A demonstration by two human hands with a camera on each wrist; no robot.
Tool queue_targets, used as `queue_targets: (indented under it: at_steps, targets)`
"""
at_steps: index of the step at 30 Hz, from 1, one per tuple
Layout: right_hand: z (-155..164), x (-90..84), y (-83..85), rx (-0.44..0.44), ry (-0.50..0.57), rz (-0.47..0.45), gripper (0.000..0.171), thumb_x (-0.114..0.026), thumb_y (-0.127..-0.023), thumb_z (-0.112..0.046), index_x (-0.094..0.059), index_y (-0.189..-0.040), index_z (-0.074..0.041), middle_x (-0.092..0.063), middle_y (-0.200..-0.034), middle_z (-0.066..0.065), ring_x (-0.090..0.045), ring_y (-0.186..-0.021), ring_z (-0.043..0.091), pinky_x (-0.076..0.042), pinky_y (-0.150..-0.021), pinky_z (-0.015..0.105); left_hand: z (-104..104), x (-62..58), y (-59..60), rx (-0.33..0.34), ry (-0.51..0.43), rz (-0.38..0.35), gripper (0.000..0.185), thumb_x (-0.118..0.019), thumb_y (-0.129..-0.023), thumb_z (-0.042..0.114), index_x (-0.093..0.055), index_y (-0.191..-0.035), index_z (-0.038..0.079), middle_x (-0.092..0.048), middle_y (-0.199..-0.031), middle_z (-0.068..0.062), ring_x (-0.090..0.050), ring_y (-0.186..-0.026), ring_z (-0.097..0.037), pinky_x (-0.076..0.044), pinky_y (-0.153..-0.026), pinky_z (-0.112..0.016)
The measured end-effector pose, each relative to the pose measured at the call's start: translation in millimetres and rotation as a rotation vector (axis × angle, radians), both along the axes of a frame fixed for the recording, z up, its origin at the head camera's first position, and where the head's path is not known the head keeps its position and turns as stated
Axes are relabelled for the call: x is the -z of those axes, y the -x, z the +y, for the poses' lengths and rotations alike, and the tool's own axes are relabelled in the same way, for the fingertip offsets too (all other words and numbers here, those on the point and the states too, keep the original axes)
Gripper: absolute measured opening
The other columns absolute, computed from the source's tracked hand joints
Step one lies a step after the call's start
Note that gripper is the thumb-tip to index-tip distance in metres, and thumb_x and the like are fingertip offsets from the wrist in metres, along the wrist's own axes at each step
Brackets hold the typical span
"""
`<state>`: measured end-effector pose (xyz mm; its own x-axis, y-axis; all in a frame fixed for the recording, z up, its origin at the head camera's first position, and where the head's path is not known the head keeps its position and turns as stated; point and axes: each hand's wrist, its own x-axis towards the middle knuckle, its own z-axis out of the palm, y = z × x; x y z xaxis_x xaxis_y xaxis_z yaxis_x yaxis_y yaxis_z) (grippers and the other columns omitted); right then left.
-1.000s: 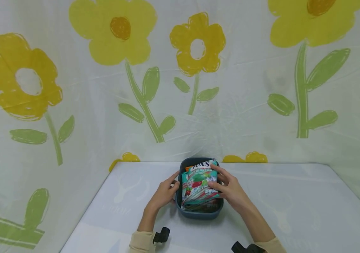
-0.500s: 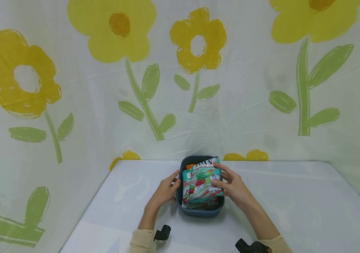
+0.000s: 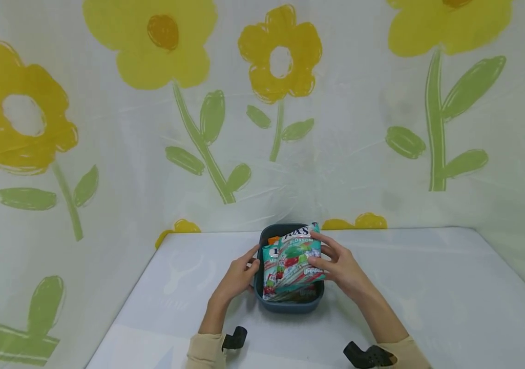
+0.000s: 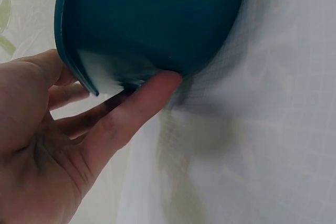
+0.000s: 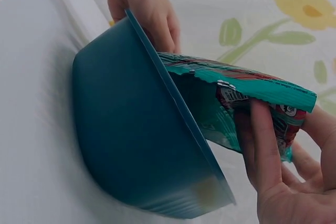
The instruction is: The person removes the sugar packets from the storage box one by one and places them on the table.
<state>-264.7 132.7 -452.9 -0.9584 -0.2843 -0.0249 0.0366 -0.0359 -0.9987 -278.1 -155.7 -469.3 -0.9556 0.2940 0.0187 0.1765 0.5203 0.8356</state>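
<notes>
Partly hidden, a teal packet [image 3: 296, 256] is pinched in the right grip [image 3: 342, 267]; straight left fingers [image 4: 132, 113] touch the tub [image 5: 126, 119]

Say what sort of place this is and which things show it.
Probably an indoor set arranged for recording: a flower-printed backdrop stands close behind a white table, and black devices, likely cameras, sit by the tan sleeves.

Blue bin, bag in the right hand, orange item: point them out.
Blue bin [image 5: 134, 116], right wrist view: outer wall.
Held bag [image 3: 293, 254], head view: printed front.
Orange item [image 3: 273, 240], head view: the small part that shows.
</notes>
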Motion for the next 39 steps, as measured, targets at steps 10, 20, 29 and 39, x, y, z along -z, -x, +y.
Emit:
queue_targets:
  at_steps: [10,20,29,39]
  targets:
    - [-0.6,-3.2,0.8,-0.005,-0.006,-0.005,0.066,-0.068,-0.092,-0.025,-0.037,-0.151,-0.031,-0.04,-0.152,0.015,-0.057,-0.116,0.027,-0.06,-0.09,0.043,-1.7,-1.1,-0.7,-0.003,0.007,-0.002,0.051,-0.043,-0.104,0.021,-0.032,-0.154,0.013,-0.061,-0.126,-0.021,-0.06,-0.085,-0.018,-0.061,-0.054,-0.031]
    - [7.4,-10.0,4.6,-0.018,0.01,0.028,0.066,-0.066,-0.094,-0.026,-0.035,-0.152,-0.029,-0.038,-0.153,0.016,-0.056,-0.118,0.025,-0.06,-0.09,0.04,-2.1,-1.8,1.9,-0.001,0.005,0.005,0.051,-0.044,-0.105,0.022,-0.033,-0.154,0.014,-0.06,-0.126,-0.022,-0.06,-0.089,-0.021,-0.061,-0.055,-0.032]
    - [20.2,-10.0,0.2,-0.009,0.001,0.003,0.066,-0.064,-0.096,-0.025,-0.032,-0.153,-0.03,-0.033,-0.156,0.015,-0.054,-0.12,0.021,-0.059,-0.092,0.036,-0.3,5.5,-2.4,0.005,-0.03,-0.028,0.052,-0.043,-0.105,0.025,-0.032,-0.155,0.017,-0.058,-0.128,-0.02,-0.059,-0.095,-0.021,-0.062,-0.056,-0.031]
    - [26.7,-13.2,1.6,-0.01,0.018,0.023,0.064,-0.062,-0.097,-0.023,-0.031,-0.154,-0.028,-0.034,-0.154,0.016,-0.057,-0.115,0.015,-0.06,-0.089,0.031,-1.9,0.6,-3.9,-0.01,-0.022,-0.022,0.052,-0.043,-0.105,0.025,-0.032,-0.155,0.017,-0.058,-0.13,-0.02,-0.06,-0.096,-0.022,-0.062,-0.056,-0.032]
